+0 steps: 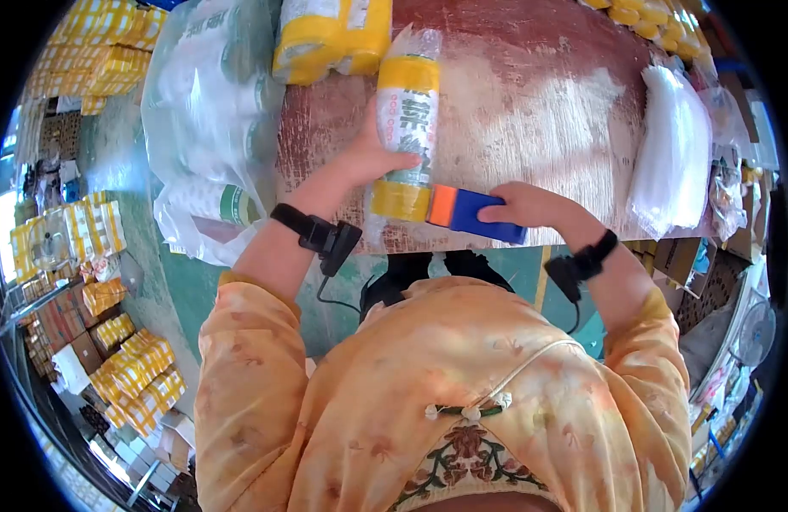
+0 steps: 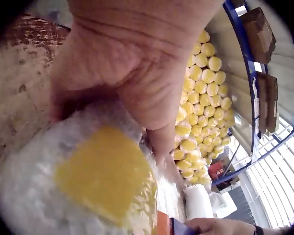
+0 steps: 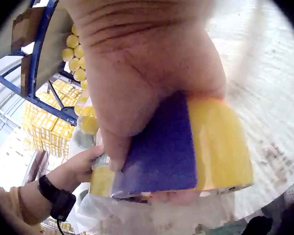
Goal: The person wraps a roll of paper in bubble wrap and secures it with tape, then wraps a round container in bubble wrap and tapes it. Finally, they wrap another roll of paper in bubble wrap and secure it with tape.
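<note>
A cylindrical packet [image 1: 411,111] in clear wrap lies on the worktable, with a white label bearing green characters and a yellow band near each end. My left hand [image 1: 368,155] grips it from the left, thumb laid across its lower part. Close up in the left wrist view, the packet's yellow-covered end [image 2: 108,174] fills the lower area. My right hand [image 1: 530,206] holds a blue and orange tape dispenser [image 1: 479,215], its orange end right at the packet's near yellow band. In the right wrist view a glossy yellow roll [image 3: 220,147] shows beside the blue side.
The worktable [image 1: 530,111] has a worn reddish top. At its left lie large clear bags [image 1: 210,94] of packets, and yellow-wrapped bundles [image 1: 334,38] at the back. A stack of clear plastic bags [image 1: 671,149] lies along the right edge. Yellow-ended packets [image 2: 206,98] are piled beyond.
</note>
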Available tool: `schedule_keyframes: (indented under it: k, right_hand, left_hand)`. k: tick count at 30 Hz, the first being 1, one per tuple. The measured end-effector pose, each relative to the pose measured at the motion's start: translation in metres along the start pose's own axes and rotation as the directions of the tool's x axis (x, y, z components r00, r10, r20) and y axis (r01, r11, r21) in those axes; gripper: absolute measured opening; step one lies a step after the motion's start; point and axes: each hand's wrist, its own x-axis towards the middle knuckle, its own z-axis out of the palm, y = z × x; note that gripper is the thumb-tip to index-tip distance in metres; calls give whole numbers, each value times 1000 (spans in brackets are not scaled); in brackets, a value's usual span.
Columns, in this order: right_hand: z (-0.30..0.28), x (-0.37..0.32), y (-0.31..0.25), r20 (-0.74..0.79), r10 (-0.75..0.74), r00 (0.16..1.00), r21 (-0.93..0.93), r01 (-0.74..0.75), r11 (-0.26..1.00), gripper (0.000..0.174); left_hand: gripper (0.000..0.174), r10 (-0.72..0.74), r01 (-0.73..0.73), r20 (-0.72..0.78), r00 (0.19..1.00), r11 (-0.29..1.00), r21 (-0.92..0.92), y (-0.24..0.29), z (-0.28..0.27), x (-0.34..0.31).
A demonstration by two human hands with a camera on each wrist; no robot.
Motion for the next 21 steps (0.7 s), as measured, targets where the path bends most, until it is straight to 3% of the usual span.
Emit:
schedule_keyframes:
  k: [2, 5, 8, 11, 15, 17, 20, 21]
  right_hand:
    - [-1, 6, -9, 0, -9, 1000, -5, 9, 1000, 54]
    - [1, 3, -17, 55, 14, 998, -34, -12, 999, 56]
    - [2, -11, -22, 170, 52, 984, -106, -34, 994, 57]
    - [9, -23, -18, 265, 50, 963, -165, -6, 986, 57]
    - [18, -23, -44, 288, 80, 954, -225, -13, 974, 53]
    - [27, -14, -65, 300, 12, 954, -166, 40, 985, 53]
    - [53, 7, -95, 246, -153, 957, -159, 196, 968, 54]
    - [61, 15, -103, 245, -161, 956, -150, 202, 968, 54]
  left_hand:
    - [97, 36, -36, 2, 999, 999, 23, -8, -4, -3]
    - [83, -162, 173, 106, 981, 979, -107, -7, -5, -21]
    - [76, -235, 250, 97, 967, 950, -187, -2, 18, -57]
    - [78, -286, 284, -33, 958, 957, -53, -28, 34, -90]
    - [82, -258, 244, -66, 964, 956, -164, -24, 22, -120]
    - [86, -221, 207, -107, 969, 970, -126, -18, 3, -127]
    - [84, -250, 210, -158, 955, 950, -231, -18, -13, -119]
    - [90, -273, 241, -136, 952, 947, -213, 9, -9, -120]
